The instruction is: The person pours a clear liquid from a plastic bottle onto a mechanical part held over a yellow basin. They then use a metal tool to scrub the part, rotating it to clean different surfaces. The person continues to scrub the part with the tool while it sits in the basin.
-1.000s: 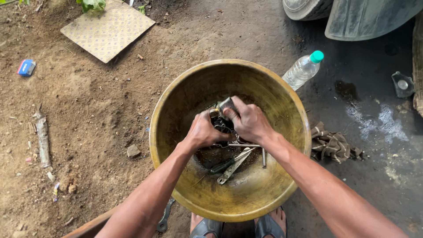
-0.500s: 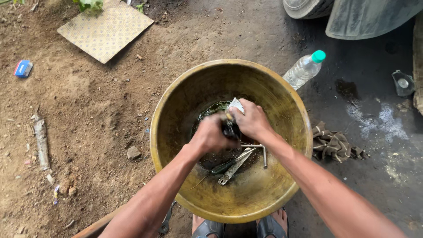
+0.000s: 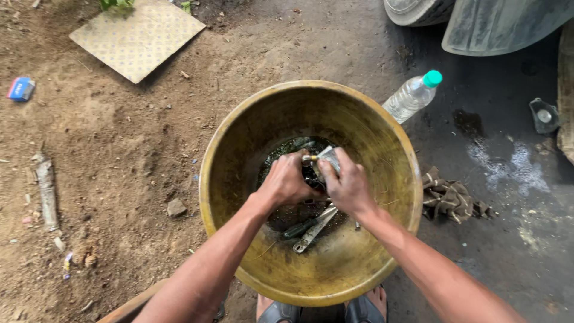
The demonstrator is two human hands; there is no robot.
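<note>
Over the brass basin [image 3: 239,143], my left hand [image 3: 286,182] and right hand [image 3: 347,186] gripped a small metal part [image 3: 326,158]. Fingers closed tight, steadying it above the dark liquid [image 3: 287,149].

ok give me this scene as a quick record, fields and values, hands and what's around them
left hand: closed on a dark part over the bowl's middle
right hand: grip on a small metal part
bowl: large, yellowish, dark liquid at the bottom
in bowl: metal tools under the hands
right of bowl: crumpled rag, plastic bottle with green cap
upper left: patterned tile on dirt
</note>
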